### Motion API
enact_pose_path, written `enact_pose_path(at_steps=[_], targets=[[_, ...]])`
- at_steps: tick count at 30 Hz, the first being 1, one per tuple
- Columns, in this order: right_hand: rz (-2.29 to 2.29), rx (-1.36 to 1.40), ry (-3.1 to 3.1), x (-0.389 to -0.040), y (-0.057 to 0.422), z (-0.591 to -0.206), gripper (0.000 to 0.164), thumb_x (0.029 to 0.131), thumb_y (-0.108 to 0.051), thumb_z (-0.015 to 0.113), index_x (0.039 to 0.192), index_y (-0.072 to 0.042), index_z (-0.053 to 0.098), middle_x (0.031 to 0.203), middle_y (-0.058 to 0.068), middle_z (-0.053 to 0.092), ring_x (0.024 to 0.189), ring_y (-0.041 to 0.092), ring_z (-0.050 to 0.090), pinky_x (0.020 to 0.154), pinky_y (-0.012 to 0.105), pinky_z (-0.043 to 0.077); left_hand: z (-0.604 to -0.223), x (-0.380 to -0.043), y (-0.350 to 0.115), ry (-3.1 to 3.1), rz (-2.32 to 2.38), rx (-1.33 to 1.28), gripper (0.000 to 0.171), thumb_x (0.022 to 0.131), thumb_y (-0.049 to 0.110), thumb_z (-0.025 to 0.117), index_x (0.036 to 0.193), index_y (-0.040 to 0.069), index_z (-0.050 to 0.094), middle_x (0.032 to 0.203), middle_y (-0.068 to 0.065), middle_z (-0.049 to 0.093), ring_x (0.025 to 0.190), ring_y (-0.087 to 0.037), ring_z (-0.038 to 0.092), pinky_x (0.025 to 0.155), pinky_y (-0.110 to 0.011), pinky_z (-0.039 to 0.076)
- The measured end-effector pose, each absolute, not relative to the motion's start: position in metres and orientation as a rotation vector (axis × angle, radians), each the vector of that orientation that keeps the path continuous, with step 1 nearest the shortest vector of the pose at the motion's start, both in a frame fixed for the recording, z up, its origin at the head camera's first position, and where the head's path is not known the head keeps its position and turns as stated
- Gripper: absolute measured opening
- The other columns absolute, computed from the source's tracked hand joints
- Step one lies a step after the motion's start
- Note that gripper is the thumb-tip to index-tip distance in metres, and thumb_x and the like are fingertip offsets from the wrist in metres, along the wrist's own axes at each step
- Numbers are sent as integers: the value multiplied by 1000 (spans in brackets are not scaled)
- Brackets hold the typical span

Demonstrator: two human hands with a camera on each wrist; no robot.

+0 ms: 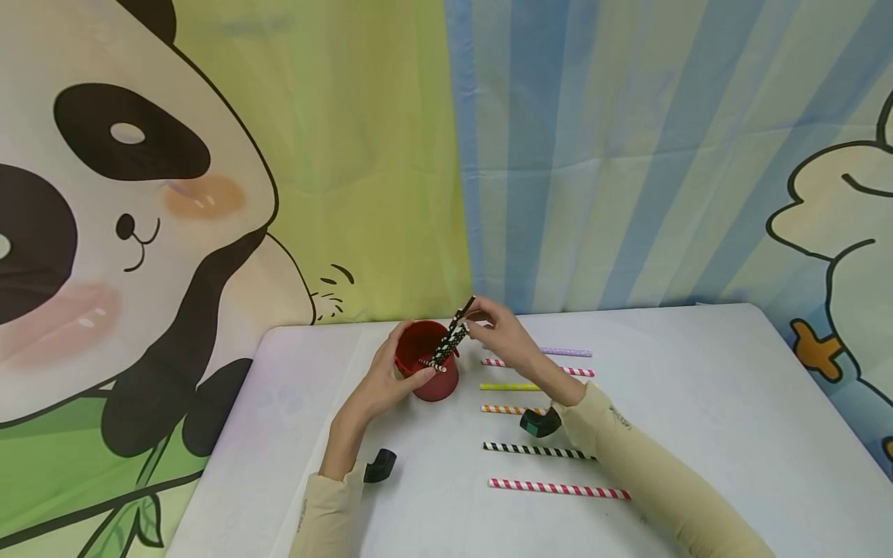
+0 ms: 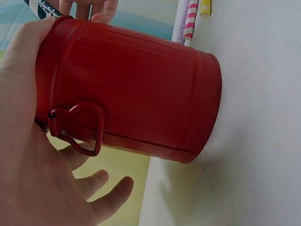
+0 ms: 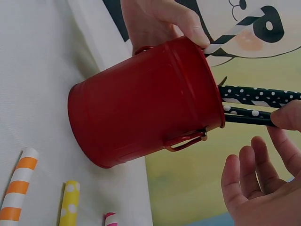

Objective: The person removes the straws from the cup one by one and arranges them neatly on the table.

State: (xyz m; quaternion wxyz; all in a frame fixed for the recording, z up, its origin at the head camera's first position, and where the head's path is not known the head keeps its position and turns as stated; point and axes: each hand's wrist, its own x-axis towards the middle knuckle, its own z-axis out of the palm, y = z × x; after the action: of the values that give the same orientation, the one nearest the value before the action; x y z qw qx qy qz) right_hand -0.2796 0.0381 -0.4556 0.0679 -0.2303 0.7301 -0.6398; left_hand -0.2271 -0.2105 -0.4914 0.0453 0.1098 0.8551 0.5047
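A red metal bucket [image 1: 437,389] with small wire side handles stands near the table's back edge, tilted in the head view. My left hand [image 1: 382,378] grips it by the rim, the thumb over the near edge. Several black straws with white dots [image 3: 256,95] poke out of its mouth. One dark straw among them is pinched between thumb and forefinger of my right hand [image 1: 507,335], whose other fingers are spread loosely. By my left thumb, a black-and-white striped straw [image 3: 237,30] leans out over the rim. The straws' lower ends are hidden inside the bucket.
Right of the bucket, several paper straws lie in a row: purple [image 1: 570,353], pink-striped [image 1: 577,372], yellow [image 1: 504,387], orange-striped [image 1: 504,409], black-striped [image 1: 537,450] and red-striped [image 1: 554,488]. My right forearm passes over some. A printed curtain [image 1: 391,155] hangs behind the white table [image 1: 698,403].
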Motion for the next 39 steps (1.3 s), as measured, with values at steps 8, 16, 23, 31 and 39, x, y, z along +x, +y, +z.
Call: enact_pose_path(at_steps=[8,16,23,31,39], targets=[[-1948,-650,2193,-279,46,-443,15,100,-18,63,110,-8,63,125,14,64,107,29,63,86,38,53,-497,-229,-212,2632,1547,333,91,86,39,79,158,26,25,149,-2,43,140,-27,39,109,-57,42],[-2008,-681,2175,-277,52,-432,18,99,-18,63,112,-4,62,127,18,61,112,28,61,86,32,53,-497,-229,-212,2646,1519,313,94,85,43,79,158,24,23,149,-1,43,140,-26,39,109,-56,43],[-2074,-684,2132,-276,58,-427,22,100,-17,62,116,-2,60,129,18,60,115,33,59,88,30,53,-497,-229,-212,2642,1536,333,91,85,40,79,157,27,25,149,-3,44,140,-27,40,108,-57,43],[-2129,-643,2123,-274,68,-422,20,101,-18,61,116,-4,62,123,9,61,105,18,60,90,31,53,-482,-222,-209,2613,1546,340,90,88,29,78,159,18,23,152,-13,41,142,-35,37,109,-60,41],[-2192,-565,2106,-276,81,-416,23,101,-23,62,118,-8,62,126,11,59,110,23,58,90,31,54,-492,-226,-212,2610,1546,349,92,88,29,78,159,23,21,153,-13,40,143,-35,35,108,-61,41]])
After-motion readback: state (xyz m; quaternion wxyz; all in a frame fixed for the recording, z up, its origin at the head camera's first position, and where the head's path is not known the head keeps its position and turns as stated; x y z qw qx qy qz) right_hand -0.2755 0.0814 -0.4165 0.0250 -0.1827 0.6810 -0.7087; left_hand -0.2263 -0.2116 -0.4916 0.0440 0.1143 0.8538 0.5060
